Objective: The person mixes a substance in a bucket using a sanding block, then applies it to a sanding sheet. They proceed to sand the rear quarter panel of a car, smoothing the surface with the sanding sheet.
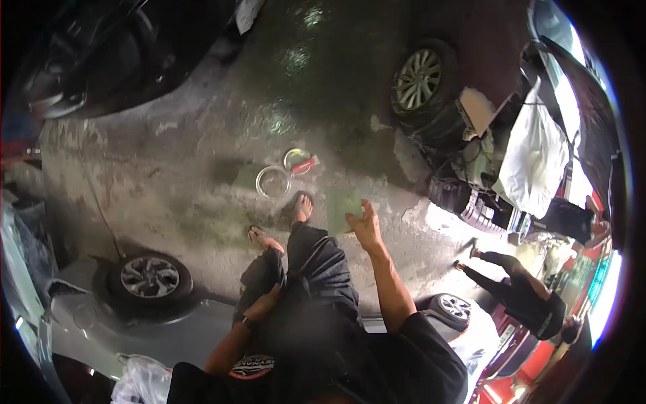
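My right hand (pixel 365 222) is held out past my right leg, thumb and forefinger apart and bent, beside a pale green rectangular patch (pixel 340 205) that I cannot make out. My left hand (pixel 262 303) rests against my dark left trouser leg (pixel 257 277); its fingertips are hard to see. Beyond my sandalled feet (pixel 303 207) two round containers (pixel 272 182) sit on the concrete floor (pixel 168 182), with a red object (pixel 303 165) across the farther one.
Grey bodywork with a wheel (pixel 149 276) is at lower left, a dark car (pixel 121 54) at upper left. A maroon car's wheel (pixel 417 79), loose parts and white sheeting (pixel 528 155) stand at right. A person in dark clothes (pixel 518 293) is at lower right.
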The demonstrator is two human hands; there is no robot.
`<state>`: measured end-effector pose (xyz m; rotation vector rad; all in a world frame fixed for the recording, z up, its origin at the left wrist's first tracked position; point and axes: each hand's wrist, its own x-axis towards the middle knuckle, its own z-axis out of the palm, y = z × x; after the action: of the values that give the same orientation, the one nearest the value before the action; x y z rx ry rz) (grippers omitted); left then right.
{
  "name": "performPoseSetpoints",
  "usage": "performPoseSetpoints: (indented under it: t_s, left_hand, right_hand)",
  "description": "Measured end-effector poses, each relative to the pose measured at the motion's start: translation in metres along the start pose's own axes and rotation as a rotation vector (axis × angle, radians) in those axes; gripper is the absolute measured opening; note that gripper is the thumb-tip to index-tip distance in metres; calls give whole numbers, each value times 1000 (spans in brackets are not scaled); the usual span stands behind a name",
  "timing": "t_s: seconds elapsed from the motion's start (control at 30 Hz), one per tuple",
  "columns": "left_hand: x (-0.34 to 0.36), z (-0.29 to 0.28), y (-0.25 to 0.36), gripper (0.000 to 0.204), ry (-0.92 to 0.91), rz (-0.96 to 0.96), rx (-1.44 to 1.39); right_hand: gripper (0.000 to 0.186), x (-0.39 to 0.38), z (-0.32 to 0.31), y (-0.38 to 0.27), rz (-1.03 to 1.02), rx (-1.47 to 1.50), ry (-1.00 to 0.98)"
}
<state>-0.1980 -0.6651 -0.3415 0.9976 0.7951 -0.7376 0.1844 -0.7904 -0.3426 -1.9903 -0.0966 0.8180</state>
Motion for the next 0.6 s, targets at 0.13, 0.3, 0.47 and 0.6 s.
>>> performPoseSetpoints:
  t_s: [0.13,0.3,0.47,0.6]
  left_hand:
    - [-21,0,-17,58,52,186,-147]
    - [17,-4,-61,50,203,465,-526]
    - [130,-108,-38,57,325,-45,-1113]
    - [213,-192,-26,40,519,201,-1043]
  right_hand:
    - [42,25,25,-7,9,-174,30]
    - [45,89,70,49,-105,-293,-120]
    - [41,156,122,72,-345,-244,-296]
    - [42,193,164,72,-416,-401,-535]
